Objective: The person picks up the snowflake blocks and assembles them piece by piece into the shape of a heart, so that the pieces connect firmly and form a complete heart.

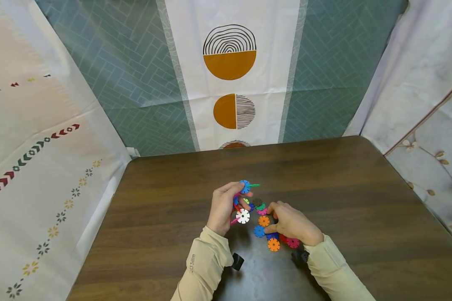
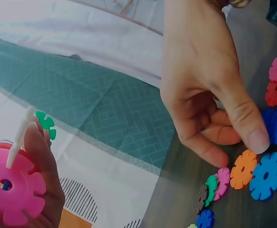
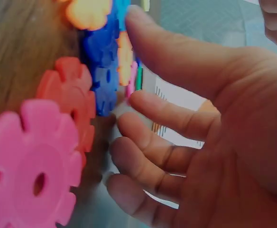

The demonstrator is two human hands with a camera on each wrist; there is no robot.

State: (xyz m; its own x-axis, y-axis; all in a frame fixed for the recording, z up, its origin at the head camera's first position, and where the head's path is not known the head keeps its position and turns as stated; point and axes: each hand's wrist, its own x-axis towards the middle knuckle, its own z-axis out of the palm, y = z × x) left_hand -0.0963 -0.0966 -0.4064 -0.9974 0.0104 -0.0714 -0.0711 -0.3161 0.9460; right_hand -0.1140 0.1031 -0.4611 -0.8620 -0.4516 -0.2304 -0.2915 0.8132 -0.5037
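Observation:
My left hand (image 1: 222, 207) grips a cluster of joined notched plastic discs above the table. A white disc (image 1: 242, 216) and a blue disc (image 1: 245, 187) show on it in the head view, and a pink disc (image 2: 27, 194) in the left wrist view. Low over loose discs on the table, my right hand (image 1: 295, 224) has its thumb and fingers loosely bent and apart, with nothing between them. Nearest its thumb lie a light blue disc (image 2: 267, 175) and an orange disc (image 2: 244, 169); whether the thumb touches either, I cannot tell.
More loose discs lie around the right hand, among them a red disc (image 3: 69, 104), a pink disc (image 3: 32, 166) and another orange disc (image 1: 273, 244). The brown wooden table (image 1: 154, 209) reaches back to a patterned curtain (image 1: 143, 83).

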